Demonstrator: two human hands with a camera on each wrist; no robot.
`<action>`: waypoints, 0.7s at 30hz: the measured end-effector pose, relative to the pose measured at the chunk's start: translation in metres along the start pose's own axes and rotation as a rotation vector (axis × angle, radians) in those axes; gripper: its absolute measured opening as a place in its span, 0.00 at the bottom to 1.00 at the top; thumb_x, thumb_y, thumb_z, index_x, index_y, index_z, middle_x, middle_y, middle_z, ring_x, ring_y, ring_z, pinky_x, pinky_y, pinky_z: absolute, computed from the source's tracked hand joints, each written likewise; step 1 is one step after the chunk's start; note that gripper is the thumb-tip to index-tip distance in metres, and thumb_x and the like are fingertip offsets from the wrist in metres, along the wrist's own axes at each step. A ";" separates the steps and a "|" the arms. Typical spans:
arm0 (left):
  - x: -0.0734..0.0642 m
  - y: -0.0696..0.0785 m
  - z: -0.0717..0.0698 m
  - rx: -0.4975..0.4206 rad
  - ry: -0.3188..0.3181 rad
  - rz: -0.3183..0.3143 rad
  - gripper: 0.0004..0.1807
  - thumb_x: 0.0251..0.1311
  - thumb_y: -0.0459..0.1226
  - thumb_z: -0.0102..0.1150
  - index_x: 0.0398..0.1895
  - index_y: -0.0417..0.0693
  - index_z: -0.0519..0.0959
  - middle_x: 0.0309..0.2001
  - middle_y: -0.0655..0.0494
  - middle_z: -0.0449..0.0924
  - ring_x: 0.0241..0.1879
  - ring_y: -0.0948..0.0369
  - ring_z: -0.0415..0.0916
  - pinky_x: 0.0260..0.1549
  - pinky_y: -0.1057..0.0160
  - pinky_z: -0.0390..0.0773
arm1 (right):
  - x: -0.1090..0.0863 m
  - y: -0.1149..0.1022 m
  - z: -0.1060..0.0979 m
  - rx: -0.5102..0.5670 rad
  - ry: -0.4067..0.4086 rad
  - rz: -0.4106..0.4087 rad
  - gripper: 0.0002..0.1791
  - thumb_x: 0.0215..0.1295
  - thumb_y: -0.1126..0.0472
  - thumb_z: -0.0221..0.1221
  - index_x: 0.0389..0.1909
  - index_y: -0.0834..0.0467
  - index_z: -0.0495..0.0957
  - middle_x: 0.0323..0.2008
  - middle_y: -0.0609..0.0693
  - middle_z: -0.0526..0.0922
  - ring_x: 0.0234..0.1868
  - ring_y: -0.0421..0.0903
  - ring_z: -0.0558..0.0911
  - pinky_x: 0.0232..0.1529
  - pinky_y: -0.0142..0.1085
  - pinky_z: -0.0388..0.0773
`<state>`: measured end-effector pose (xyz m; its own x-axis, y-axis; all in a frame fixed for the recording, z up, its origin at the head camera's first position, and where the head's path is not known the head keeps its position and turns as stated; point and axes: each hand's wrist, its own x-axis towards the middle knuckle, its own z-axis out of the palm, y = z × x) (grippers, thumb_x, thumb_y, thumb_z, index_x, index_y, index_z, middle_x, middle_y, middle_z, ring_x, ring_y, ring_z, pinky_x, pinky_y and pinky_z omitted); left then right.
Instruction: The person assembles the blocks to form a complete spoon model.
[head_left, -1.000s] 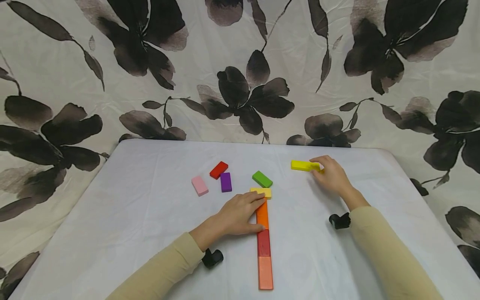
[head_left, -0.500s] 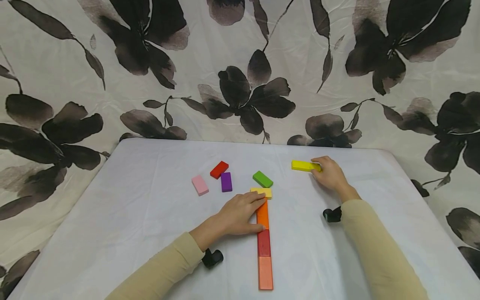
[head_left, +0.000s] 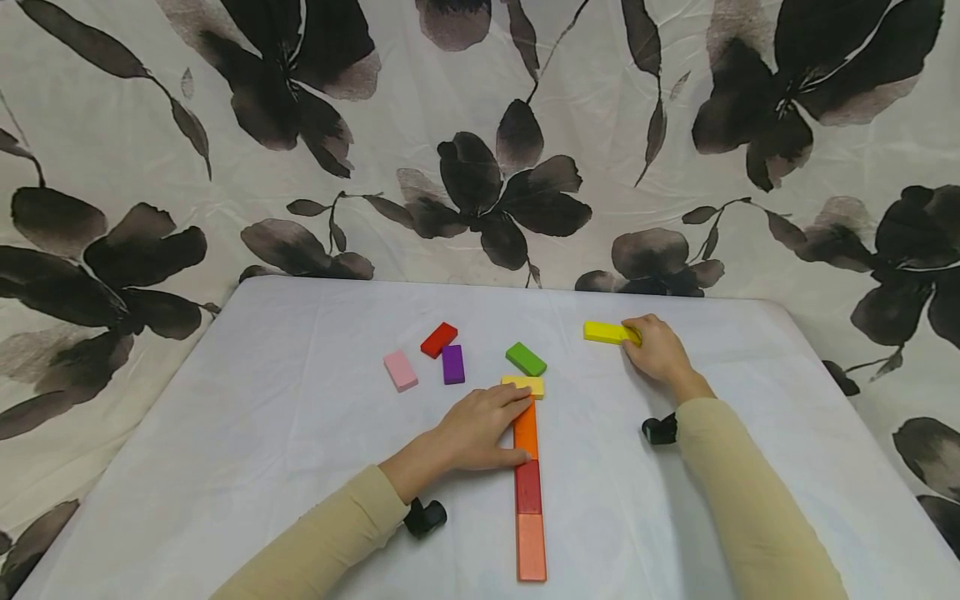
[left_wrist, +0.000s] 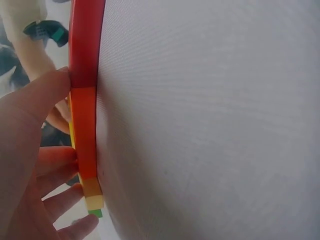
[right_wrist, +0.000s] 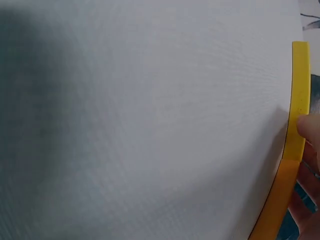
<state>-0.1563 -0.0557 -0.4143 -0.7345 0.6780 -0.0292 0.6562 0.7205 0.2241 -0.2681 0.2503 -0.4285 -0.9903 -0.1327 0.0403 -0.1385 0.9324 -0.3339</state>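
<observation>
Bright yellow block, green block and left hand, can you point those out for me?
Bright yellow block (head_left: 602, 331): head view, on its top face.
Green block (head_left: 526, 357): head view, middle of its top face.
Left hand (head_left: 474, 428): head view, back of the hand.

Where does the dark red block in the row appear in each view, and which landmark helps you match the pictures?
Head: dark red block, lower centre, between orange block and salmon block.
Left wrist: dark red block, at the top, left of centre.
Right wrist: not in it.
Landmark in head and left wrist: left hand, thumb by the red-orange seam.
</observation>
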 end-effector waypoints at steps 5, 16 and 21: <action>0.000 0.000 0.000 0.001 -0.003 0.000 0.40 0.52 0.57 0.57 0.65 0.47 0.64 0.66 0.54 0.61 0.66 0.55 0.57 0.62 0.54 0.62 | -0.001 -0.001 0.001 -0.024 0.012 -0.003 0.22 0.62 0.62 0.54 0.56 0.66 0.70 0.52 0.66 0.70 0.52 0.61 0.71 0.59 0.54 0.64; -0.001 0.001 -0.001 0.008 -0.014 -0.009 0.40 0.52 0.58 0.57 0.66 0.48 0.64 0.66 0.55 0.61 0.67 0.55 0.56 0.62 0.54 0.62 | -0.009 -0.005 -0.001 0.001 0.044 -0.097 0.20 0.61 0.62 0.56 0.53 0.66 0.72 0.48 0.63 0.71 0.48 0.58 0.70 0.55 0.52 0.67; 0.000 0.001 -0.001 0.007 -0.014 -0.010 0.40 0.52 0.58 0.57 0.66 0.48 0.64 0.67 0.55 0.61 0.67 0.56 0.56 0.62 0.54 0.62 | -0.014 -0.008 -0.002 0.022 0.019 -0.141 0.19 0.61 0.61 0.57 0.52 0.65 0.73 0.47 0.61 0.72 0.47 0.56 0.70 0.53 0.50 0.68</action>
<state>-0.1557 -0.0555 -0.4136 -0.7383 0.6729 -0.0453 0.6503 0.7281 0.2166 -0.2528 0.2453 -0.4241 -0.9609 -0.2556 0.1063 -0.2767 0.8972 -0.3442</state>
